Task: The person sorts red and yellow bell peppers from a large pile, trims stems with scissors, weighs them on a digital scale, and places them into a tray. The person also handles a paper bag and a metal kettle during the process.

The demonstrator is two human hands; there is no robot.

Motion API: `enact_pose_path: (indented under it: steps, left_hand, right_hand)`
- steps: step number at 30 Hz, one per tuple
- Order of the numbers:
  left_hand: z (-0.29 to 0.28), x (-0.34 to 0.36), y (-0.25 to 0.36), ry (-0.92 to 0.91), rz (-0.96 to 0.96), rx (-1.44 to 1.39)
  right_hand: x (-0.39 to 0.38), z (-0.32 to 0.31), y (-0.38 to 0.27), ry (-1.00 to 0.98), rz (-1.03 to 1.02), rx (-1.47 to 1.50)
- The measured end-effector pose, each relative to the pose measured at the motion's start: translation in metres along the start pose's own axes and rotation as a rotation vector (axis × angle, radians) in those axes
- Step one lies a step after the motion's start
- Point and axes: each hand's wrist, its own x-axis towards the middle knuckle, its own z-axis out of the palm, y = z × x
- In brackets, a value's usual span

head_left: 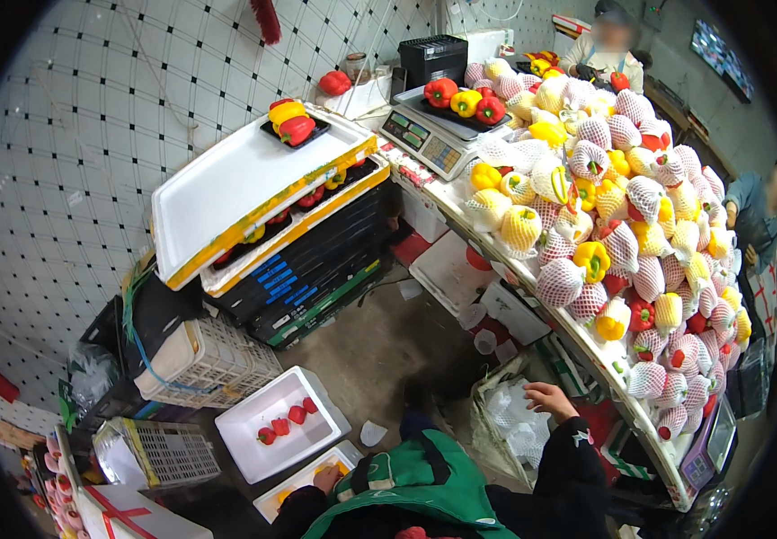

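At the lower middle, my left hand is beside a foam box of yellow peppers, against the green apron; its fingertips and anything in them are unclear. My right hand is raised over a bag of white foam nets, fingers apart and loosely bent, empty. Another foam box holds several red peppers. A big heap of red and yellow peppers, many in foam nets, covers the table on the right, where a scale carries a small black tray of peppers.
Stacked foam trays sit on black crates at the back left, near plastic baskets. Boxes lie under the table edge. A person stands behind the heap; another is at the far right.
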Motion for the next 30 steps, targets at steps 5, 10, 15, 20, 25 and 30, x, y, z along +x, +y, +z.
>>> enact_pose_path:
  steps: [5,10,15,20,25,30]
  left_hand:
    - [-0.035,0.063,0.027,0.041,-0.013,-0.175]
    - [-0.072,0.146,0.067,-0.044,0.110,0.064]
    - [-0.125,0.228,0.240,0.089,-0.093,-0.668]
    - [-0.138,0.264,0.316,0.184,-0.064,-0.759]
    - [-0.099,0.272,0.251,0.122,-0.232,-0.683]
    - [-0.090,0.249,0.188,0.153,-0.633,-0.751]
  right_hand:
    - [0.066,0.024,-0.033,-0.121,0.051,0.020]
    - [0.114,0.033,-0.083,-0.014,0.020,0.147]
    - [0.154,0.020,-0.162,0.356,-0.683,-0.658]
    - [0.178,0.011,-0.214,0.320,-0.567,-0.860]
    - [0.189,0.010,-0.207,0.321,-0.469,-0.885]
    - [0.191,0.008,-0.215,0.285,-0.206,-0.316]
